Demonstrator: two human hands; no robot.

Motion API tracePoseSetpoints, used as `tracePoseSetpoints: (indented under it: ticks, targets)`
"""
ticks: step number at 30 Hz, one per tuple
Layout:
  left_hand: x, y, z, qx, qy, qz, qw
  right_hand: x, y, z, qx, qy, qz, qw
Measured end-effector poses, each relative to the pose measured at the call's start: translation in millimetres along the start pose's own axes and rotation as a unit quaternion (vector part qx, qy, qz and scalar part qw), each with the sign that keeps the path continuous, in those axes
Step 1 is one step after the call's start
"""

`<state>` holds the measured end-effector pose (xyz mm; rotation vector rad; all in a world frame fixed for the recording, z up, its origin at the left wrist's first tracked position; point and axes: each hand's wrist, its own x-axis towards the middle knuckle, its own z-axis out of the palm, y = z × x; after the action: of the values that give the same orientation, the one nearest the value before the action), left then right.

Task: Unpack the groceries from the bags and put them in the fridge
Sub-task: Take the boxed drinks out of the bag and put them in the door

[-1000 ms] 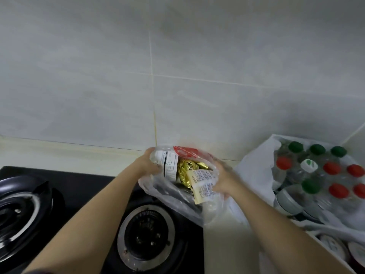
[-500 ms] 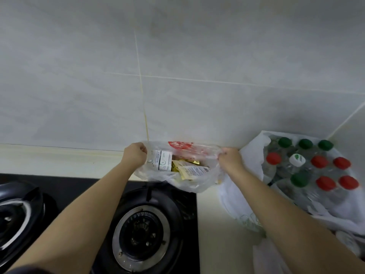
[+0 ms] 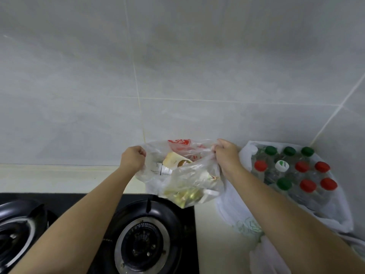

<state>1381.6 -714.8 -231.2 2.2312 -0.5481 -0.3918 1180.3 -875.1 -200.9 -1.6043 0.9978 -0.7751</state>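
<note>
1. Plastic, clear and thin: the grocery bag (image 3: 183,175) hangs between two fists at the far right corner of a black gas hob (image 3: 142,244). The left hand (image 3: 132,159) and right hand (image 3: 227,155) each clench a bunched side of its mouth.
2. The film could tear or slip from either grip, dropping the cream packet (image 3: 173,160) and gold-wrapped items (image 3: 185,194) onto the burner.
3. The sagging bottom hangs just over a pan-support prong (image 3: 148,204), a likely snag. Whether the hob is hot cannot be told.
4. On the right, a white bag (image 3: 233,214) of capped bottles (image 3: 302,167) sits just beside the right forearm, where a swung elbow could topple them.
5. No fridge is in view, and the carry there is another chance for a spill.
</note>
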Motion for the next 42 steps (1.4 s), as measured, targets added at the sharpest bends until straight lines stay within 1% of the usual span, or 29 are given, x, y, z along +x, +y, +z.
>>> tracePoseSetpoints:
  ticks: [5,9,13,16,18,22,26,34,37,39,42]
  targets:
    - [-27.9,14.3,-8.0,-0.048,0.003,0.038,0.998,-22.9,-16.7,-16.8,-0.007,-0.006,-0.022,1.0]
    - [-61.8,25.6,-17.8,-0.085,0.013,0.088,0.992,-52.4,-26.1,-37.3,0.017,0.025,-0.032,0.999]
    - [-99.9,31.6,-24.2,-0.115,0.005,0.109,0.987,-88.7,-29.7,-61.9,0.033,0.064,0.003,0.997]
    - [-134.8,35.3,-24.3,-0.126,-0.015,0.123,0.984,-120.5,-24.4,-79.0,0.044,0.067,0.016,0.997]
    - [-160.1,33.2,-21.7,-0.128,-0.033,0.128,0.983,-144.1,-17.2,-91.8,0.051,0.067,0.026,0.996]
    - [-213.4,27.1,-9.6,-0.125,-0.068,0.125,0.982,-190.0,5.8,-123.9,0.025,0.061,0.049,0.997]
    - [-262.1,18.0,12.0,-0.129,-0.098,0.115,0.98,-229.1,39.3,-153.1,0.021,0.027,0.077,0.996]
    - [-337.1,-12.5,76.6,-0.122,-0.081,0.091,0.985,-271.7,96.2,-212.4,0.0,0.016,0.092,0.996]
    - [-353.0,-16.8,94.8,-0.138,-0.061,0.102,0.983,-275.1,112.1,-230.3,0.01,0.004,0.099,0.995]
    - [-358.9,-13.7,103.5,-0.147,-0.049,0.108,0.982,-273.4,118.7,-240.0,0.008,0.012,0.09,0.996]
    - [-362.8,-6.1,114.3,-0.169,-0.055,0.122,0.977,-266.7,130.9,-251.4,-0.006,0.032,0.077,0.996]
